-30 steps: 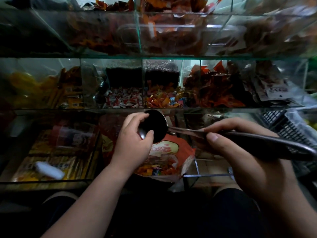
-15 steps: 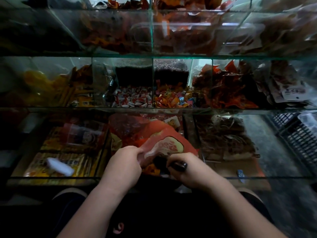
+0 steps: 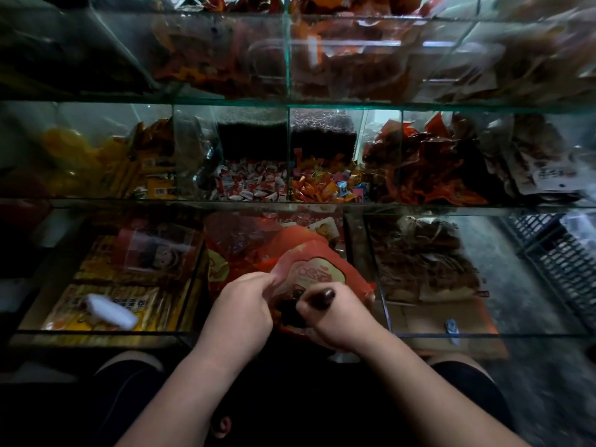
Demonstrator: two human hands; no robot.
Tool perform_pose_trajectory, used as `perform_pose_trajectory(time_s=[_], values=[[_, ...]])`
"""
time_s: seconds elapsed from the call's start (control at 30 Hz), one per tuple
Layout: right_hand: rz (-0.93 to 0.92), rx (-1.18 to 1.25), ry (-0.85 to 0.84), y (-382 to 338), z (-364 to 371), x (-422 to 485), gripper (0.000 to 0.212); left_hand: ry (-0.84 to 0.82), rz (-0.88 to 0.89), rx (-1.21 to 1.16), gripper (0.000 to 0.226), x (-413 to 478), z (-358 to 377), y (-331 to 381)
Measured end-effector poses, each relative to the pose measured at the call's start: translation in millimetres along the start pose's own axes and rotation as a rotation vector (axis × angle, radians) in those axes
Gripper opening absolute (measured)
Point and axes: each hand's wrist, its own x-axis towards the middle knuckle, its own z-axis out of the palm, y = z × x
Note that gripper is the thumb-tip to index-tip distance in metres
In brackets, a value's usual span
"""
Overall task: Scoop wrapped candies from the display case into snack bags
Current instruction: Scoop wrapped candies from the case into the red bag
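Wrapped candies point(image 3: 317, 187) are lying in the middle-shelf compartments of the glass display case point(image 3: 419, 206), ahead of and above both hands; the red snack bag point(image 3: 317, 272) is sitting low, just in front of the person, between the two hands; the left hand point(image 3: 240, 312) is pinching the bag's near lip, pulling the mouth open; the right hand point(image 3: 338, 317) is curling round the dark scoop point(image 3: 324, 297), whose handle end is poking out of the fist while its long axis is running down and leftward into the bag, the bowl mostly hidden; the scoop hand appears to be the one facing the next reach, forward and up, with the orange-wrapped lot lying almost directly beyond it.
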Motion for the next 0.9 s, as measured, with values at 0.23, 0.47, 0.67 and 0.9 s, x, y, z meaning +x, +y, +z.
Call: perform_pose_trajectory(time_s=[0.23,0.47,0.67,0.9], values=[[-0.009,0.345,0.124,-2,-19,-10,0.007,0.043,0.013,-0.016,0.049,-2,-10,-2],[0.337,0.609,0.216,1,11,-3,0.011,0.044,0.023,-0.047,0.052,-7,-9,-2],[0.463,0.956,0.347,-9,-27,-20,0.02,0.127,0.03,-0.002,0.051,-3,-10,-10],[0.377,1.016,0.353,-11,-52,-45,0.01,0.216,0.093,0.048,0.03,-4,-16,4]])
